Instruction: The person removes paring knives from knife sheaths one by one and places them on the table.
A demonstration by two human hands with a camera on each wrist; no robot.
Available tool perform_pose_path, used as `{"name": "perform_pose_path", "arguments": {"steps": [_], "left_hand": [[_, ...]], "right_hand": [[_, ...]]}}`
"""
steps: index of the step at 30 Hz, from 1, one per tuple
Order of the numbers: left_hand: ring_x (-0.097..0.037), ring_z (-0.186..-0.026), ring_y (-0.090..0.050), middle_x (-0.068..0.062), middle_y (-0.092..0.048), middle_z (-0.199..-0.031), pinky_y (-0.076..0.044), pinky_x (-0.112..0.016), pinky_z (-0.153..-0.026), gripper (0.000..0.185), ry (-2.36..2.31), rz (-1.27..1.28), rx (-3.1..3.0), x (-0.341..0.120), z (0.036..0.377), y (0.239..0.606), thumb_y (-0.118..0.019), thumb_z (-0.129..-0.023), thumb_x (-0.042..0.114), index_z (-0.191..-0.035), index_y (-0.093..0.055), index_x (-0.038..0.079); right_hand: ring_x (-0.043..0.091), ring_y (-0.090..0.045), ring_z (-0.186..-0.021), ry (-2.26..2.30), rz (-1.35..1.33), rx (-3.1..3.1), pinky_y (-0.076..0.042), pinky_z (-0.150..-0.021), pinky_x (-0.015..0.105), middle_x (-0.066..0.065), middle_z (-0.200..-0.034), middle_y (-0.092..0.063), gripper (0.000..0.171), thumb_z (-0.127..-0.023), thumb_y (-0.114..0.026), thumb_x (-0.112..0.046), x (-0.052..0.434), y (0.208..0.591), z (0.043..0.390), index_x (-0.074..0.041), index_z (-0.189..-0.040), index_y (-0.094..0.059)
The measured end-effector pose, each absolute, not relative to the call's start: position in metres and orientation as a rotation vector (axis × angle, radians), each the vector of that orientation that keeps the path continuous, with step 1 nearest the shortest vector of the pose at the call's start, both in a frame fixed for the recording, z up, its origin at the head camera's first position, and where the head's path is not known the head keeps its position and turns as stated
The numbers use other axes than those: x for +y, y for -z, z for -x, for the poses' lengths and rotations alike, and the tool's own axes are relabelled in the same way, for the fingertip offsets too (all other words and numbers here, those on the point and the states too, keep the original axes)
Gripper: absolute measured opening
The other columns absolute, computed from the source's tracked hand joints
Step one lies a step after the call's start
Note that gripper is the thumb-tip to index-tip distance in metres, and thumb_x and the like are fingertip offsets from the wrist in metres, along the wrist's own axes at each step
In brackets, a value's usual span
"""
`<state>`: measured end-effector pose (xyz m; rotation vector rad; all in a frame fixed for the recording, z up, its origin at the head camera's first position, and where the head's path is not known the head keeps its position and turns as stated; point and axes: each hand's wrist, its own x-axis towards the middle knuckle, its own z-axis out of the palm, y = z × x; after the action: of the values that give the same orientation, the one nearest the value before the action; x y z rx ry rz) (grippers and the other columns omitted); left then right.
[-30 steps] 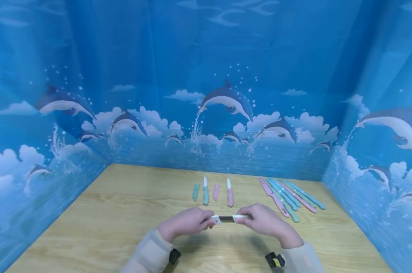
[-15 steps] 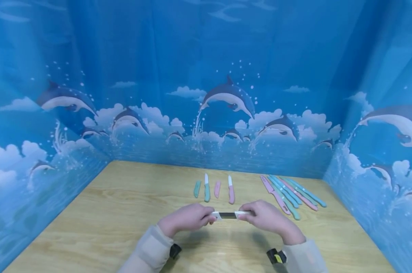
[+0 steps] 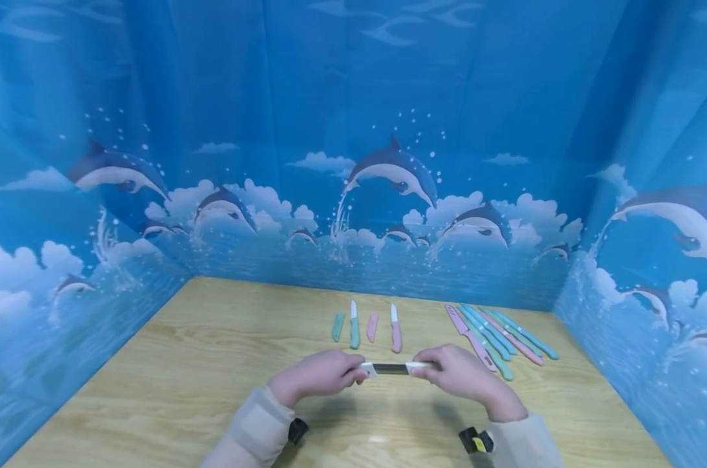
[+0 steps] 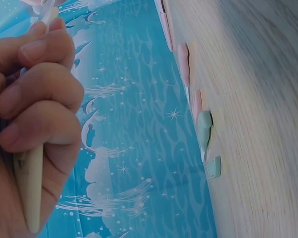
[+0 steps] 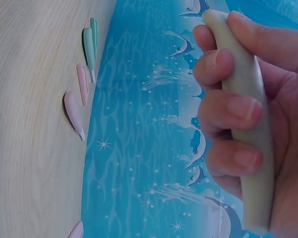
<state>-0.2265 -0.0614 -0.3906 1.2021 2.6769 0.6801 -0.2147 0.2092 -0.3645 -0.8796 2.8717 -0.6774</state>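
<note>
Cream-handled knife [image 3: 391, 368] held level above the wooden table [image 3: 183, 364], just in front of the pink knife [image 3: 395, 335]: the left hand [image 3: 318, 376] grasps one end, the right hand [image 3: 455, 374] curls round the other, dark blade between.

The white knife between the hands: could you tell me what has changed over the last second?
Little has changed: both hands still grip the white knife, left hand on one cream end, right hand on the other, dark blade showing between. The knives on the table have not moved.
</note>
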Motion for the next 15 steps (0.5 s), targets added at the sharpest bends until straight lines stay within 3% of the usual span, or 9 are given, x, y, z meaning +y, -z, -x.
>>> {"name": "perform_pose_path", "arguments": {"steps": [15], "left_hand": [[0.0,-0.051,-0.034,0.012,-0.04,-0.062,-0.037,-0.016,-0.052,0.029,-0.684,-1.203,2.662,-0.0616,0.2277,0.392,-0.046,-0.103,0.027,-0.084,-0.057,0.009]], "right_hand": [[0.001,-0.047,-0.059,0.681,0.879,2.867,-0.041,-0.056,0.023,-0.014,-0.07,-0.058,0.027,-0.093,-0.061,-0.039,0.2123,0.3666,0.2171,-0.016,-0.102,-0.072]]}}
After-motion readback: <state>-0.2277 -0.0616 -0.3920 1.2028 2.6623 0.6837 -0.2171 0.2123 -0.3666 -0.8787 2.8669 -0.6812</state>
